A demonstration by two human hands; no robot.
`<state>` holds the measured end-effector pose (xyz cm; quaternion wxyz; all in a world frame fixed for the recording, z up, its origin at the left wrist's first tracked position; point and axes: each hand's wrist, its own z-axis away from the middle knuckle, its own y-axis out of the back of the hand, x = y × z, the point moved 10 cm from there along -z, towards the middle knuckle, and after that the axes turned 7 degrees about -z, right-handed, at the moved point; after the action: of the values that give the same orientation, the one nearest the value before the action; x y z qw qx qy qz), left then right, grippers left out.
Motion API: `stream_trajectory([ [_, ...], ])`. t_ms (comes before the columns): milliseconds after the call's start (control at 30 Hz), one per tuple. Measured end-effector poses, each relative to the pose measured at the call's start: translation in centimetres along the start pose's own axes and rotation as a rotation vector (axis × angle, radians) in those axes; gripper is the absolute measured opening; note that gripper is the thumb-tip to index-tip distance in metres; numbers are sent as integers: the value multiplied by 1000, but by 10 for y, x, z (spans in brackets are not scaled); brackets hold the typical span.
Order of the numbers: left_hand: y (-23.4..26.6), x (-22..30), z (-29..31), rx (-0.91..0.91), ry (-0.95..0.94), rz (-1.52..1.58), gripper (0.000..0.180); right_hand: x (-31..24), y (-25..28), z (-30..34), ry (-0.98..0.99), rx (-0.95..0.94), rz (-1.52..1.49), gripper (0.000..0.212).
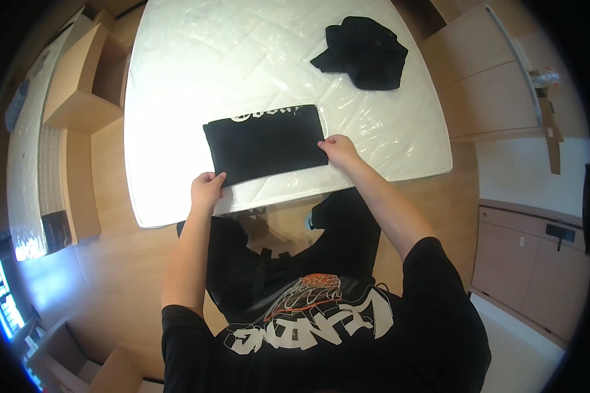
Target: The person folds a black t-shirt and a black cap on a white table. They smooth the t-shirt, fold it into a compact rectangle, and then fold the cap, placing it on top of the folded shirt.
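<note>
A black garment (269,145), folded into a flat rectangle with white lettering along its far edge, lies near the front edge of a white mattress (170,72) covered in clear plastic. At the garment's near left corner, my left hand (207,190) pinches the cloth between thumb and fingers. My right hand (341,150) grips its right edge close to the near right corner. Another black cloth piece (367,56) lies loosely bunched at the mattress's far right, apart from both hands.
To the left are an open-fronted wooden box unit (78,92) and a plastic-wrapped mattress (27,196). Wooden panels (485,85) stand right of the bed, with a low cabinet (524,262) nearer. My legs are at the mattress's front edge, above a wooden floor (111,275).
</note>
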<state>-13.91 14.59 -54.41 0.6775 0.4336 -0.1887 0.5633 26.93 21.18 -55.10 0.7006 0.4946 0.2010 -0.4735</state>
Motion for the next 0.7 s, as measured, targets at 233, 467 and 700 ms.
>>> stream_trajectory([
  [233,2,-24,10,-52,80,-32,34,14,-6,23,-4,-56,35,27],
  [467,-7,-56,60,-227,115,-73,27,47,-5,72,-9,-134,102,24],
  [700,7,58,62,123,-599,-746,46,-63,8,68,582,32,311,46],
])
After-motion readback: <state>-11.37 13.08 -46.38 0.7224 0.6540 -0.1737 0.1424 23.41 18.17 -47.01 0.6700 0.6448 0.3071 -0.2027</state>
